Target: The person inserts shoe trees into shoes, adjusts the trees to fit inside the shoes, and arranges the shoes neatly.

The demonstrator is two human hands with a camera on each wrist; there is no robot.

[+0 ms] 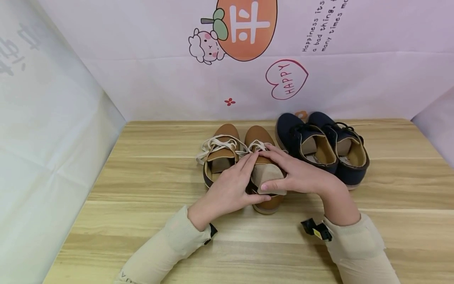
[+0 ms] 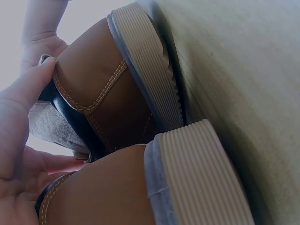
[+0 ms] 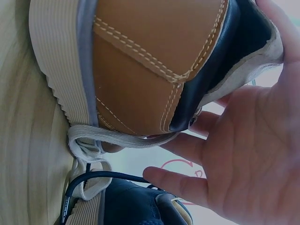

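Observation:
Two brown lace-up shoes stand side by side, toes pointing away. Both hands are at the right brown shoe (image 1: 268, 204), where a grey-beige shoe tongue (image 1: 267, 175) leans back over the opening. My left hand (image 1: 230, 187) lies along its left side, fingers straight toward the laces, thumb touching the dark heel collar. My right hand (image 1: 301, 173) pinches the tongue, thumb on its face and fingers by the laces. The left brown shoe (image 1: 227, 132) sits beside it with loose white laces (image 1: 221, 144), partly covered by my left hand. In the right wrist view, a lace (image 3: 122, 137) hangs down.
A pair of dark blue shoes, the nearer (image 1: 289, 126) and the farther (image 1: 354, 173), stands right of the brown ones, close by my right hand. They rest on a wooden tabletop (image 1: 142, 173). A printed white cloth (image 1: 159, 90) rises behind the far edge.

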